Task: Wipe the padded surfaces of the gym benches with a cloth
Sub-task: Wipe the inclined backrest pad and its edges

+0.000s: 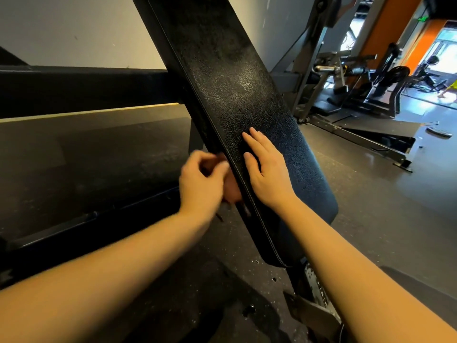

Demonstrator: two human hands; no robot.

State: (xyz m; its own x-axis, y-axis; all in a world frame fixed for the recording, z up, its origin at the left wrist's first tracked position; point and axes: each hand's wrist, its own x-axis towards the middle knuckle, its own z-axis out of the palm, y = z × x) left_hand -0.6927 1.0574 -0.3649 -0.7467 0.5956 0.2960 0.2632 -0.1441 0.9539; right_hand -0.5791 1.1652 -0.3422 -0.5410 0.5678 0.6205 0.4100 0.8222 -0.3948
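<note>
A black padded backrest (237,90) of an inclined gym bench runs from the top centre down to the lower middle. My right hand (265,169) lies flat on the pad's lower part, fingers straight and pointing up the pad. My left hand (201,184) is at the pad's stitched left edge, blurred, with fingers curled. Between this hand and the edge shows a small pinkish wad that looks like a cloth (232,190), held against the pad's side; it is mostly hidden.
The bench's metal frame and hinge (319,300) stand below the pad. A long black bar (86,87) crosses behind on the left. Dark rubber floor (99,157) lies around. Other gym machines (358,95) and a sloped board (378,129) stand at the right.
</note>
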